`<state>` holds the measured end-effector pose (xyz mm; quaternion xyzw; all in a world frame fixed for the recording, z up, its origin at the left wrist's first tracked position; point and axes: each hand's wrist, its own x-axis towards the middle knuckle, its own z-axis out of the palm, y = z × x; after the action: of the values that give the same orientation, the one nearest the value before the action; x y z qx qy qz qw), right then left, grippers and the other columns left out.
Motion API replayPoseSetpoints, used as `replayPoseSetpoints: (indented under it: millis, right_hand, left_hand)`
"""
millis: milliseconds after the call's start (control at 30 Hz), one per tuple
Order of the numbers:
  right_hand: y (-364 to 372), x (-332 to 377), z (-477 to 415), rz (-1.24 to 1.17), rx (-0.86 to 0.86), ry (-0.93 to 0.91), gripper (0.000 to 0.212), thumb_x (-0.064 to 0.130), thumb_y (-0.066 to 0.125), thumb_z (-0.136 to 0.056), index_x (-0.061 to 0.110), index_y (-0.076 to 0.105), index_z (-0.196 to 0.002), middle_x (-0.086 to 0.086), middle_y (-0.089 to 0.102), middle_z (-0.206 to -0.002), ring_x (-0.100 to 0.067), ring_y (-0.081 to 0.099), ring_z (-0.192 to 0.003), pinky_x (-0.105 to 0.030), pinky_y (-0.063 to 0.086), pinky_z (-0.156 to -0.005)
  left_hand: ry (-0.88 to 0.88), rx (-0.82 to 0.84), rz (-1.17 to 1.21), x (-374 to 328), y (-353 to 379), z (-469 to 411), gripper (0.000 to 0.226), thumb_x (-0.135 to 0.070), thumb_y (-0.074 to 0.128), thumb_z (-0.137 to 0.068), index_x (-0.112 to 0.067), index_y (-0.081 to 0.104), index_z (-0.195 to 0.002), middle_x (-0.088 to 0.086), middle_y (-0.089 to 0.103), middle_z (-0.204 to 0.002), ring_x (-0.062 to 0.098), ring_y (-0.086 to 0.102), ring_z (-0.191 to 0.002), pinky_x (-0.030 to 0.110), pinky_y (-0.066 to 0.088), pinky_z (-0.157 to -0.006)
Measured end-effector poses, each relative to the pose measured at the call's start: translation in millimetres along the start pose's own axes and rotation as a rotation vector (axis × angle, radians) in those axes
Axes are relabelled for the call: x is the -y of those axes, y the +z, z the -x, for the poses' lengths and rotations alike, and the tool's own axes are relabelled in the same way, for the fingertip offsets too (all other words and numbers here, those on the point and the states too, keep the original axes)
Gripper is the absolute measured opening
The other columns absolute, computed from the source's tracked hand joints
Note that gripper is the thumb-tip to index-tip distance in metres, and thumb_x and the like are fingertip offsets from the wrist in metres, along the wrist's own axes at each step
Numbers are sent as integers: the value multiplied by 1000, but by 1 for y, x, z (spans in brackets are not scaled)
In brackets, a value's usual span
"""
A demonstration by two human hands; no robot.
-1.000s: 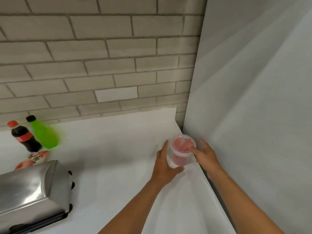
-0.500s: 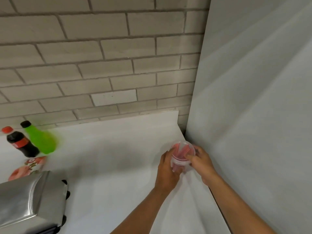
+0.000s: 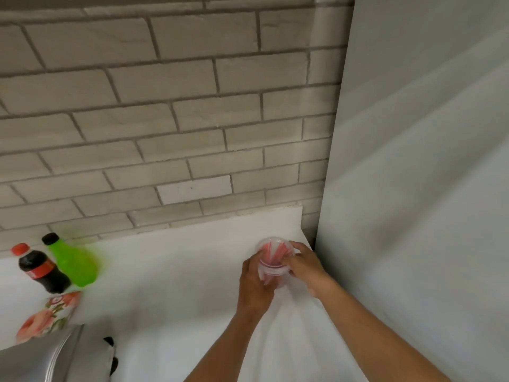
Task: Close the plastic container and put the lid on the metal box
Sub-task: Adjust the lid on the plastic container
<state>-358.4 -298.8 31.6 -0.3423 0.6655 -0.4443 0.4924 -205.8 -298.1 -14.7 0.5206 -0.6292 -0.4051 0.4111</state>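
A white countertop (image 3: pixel 170 285) meets a wall of pale grey brick (image 3: pixel 165 119) at the back and a tall white panel (image 3: pixel 413 188) on the right. At far left a cola bottle (image 3: pixel 41 268) with a red cap leans beside a green bottle (image 3: pixel 73 261) with a black cap; the two are touching or nearly so. Below them lies a floral-printed packet (image 3: pixel 46 317), and at the lower left corner the metal box (image 3: pixel 52 359), brushed steel with black feet, is partly cut off by the frame edge. Well apart from these, near the right end of the counter by the panel, the plastic container (image 3: pixel 274 257) is clear, round and holds pink-red contents. The left hand (image 3: pixel 254 285) wraps its body from the left and below, fingers curled around it. The right hand (image 3: pixel 305 264) grips the container's upper rim from the right. Whether a lid is seated on the container cannot be told through the blur.
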Motion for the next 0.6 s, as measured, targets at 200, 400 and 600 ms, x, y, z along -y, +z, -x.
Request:
replayPoseSetpoints:
  millis: [200, 400, 600]
  right_hand:
    - [20, 17, -40, 2, 24, 11, 55, 11, 72, -86, 29, 63, -137, -3, 69, -128, -24, 67, -115, -45, 57, -102]
    - [34, 27, -65, 32, 21, 15, 54, 13, 72, -89, 30, 62, -139, -3, 66, -134, -25, 65, -119, -46, 56, -104]
    - [41, 31, -74, 33, 14, 18, 55, 13, 73, -91, 28, 59, -141, -6, 64, -137, -27, 63, -121, -45, 57, -104]
  left_hand:
    - [79, -61, -92, 9, -11, -39, 74, -11, 87, -77, -25, 55, -143, -1, 60, -130, 12, 59, -117, 6, 47, -86]
    - [52, -71, -138, 12, -19, -63, 77, -4, 83, -76, -23, 54, -144, 3, 60, -130, 20, 60, -120, 15, 48, -93]
    - [69, -89, -152, 14, -22, -75, 75, -3, 82, -76, -23, 54, -143, -1, 59, -127, 21, 60, -117, 5, 46, -87]
